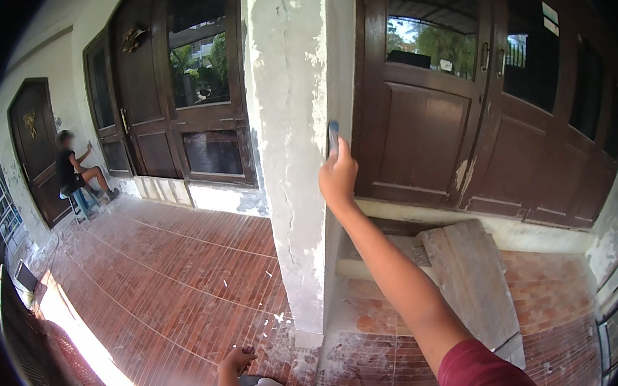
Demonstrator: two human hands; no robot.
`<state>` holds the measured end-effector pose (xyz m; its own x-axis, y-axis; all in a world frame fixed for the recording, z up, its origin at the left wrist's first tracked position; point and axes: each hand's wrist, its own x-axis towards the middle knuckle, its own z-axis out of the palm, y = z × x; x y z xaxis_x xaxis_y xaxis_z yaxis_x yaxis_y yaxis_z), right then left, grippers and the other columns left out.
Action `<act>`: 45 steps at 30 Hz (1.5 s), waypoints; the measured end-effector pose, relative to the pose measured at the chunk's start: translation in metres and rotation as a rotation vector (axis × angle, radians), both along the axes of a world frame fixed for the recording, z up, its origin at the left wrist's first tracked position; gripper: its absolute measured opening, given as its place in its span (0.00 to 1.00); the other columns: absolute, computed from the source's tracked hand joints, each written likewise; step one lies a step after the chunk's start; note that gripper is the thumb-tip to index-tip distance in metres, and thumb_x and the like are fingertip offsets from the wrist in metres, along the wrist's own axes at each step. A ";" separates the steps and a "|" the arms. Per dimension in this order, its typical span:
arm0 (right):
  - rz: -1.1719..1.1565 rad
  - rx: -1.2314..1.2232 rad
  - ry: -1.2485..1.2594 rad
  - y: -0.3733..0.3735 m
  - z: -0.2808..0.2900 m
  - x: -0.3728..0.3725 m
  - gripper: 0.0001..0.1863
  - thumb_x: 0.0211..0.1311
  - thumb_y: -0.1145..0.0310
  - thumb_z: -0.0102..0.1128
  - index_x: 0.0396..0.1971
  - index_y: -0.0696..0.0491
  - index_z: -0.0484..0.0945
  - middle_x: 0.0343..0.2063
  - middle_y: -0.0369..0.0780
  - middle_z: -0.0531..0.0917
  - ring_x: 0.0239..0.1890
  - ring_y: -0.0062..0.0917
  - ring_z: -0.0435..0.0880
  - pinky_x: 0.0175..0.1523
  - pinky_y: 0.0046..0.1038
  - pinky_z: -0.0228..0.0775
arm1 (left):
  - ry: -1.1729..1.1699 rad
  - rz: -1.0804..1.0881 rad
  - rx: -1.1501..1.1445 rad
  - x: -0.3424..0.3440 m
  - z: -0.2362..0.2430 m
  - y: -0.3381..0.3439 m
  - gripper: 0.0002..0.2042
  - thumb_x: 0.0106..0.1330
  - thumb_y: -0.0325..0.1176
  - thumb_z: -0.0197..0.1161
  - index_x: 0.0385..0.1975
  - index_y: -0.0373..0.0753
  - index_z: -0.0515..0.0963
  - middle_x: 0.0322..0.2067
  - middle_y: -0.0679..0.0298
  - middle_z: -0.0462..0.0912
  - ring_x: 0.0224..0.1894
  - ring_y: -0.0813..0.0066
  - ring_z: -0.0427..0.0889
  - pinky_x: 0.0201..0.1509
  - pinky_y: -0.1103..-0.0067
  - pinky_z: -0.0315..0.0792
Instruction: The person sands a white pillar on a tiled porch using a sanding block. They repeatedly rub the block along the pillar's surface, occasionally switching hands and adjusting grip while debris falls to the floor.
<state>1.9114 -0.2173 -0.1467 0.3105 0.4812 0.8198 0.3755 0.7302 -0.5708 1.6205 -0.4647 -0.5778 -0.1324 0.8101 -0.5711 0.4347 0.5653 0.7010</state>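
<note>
My right hand (339,172) reaches up along the right edge of a pale column (295,157) with its fingers wrapped round a small dark blue-grey hand tool (333,136). The tool is held upright against or very near the column's edge; its exact kind is too small to tell. Patchy, flaking paint and long cracks mark the column's face. Low in front of me, above my lap, my left hand (240,358) is closed with curled fingers. Whether anything is inside it is hidden.
Brown wooden doors with glass (427,109) stand right of the column, above a step with a wooden board (470,274) leaning on it. White flakes (279,317) lie on the red tiled floor (175,260). At far left another person (71,166) sits on a stool, one hand at the wall.
</note>
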 end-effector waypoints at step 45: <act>0.022 0.174 -0.051 0.003 0.043 -0.007 0.24 0.58 0.84 0.46 0.56 0.58 0.68 0.43 0.56 0.80 0.47 0.51 0.78 0.50 0.41 0.71 | 0.062 -0.088 0.052 0.004 0.029 -0.013 0.15 0.54 0.39 0.70 0.34 0.38 0.76 0.28 0.69 0.77 0.28 0.79 0.72 0.28 0.76 0.68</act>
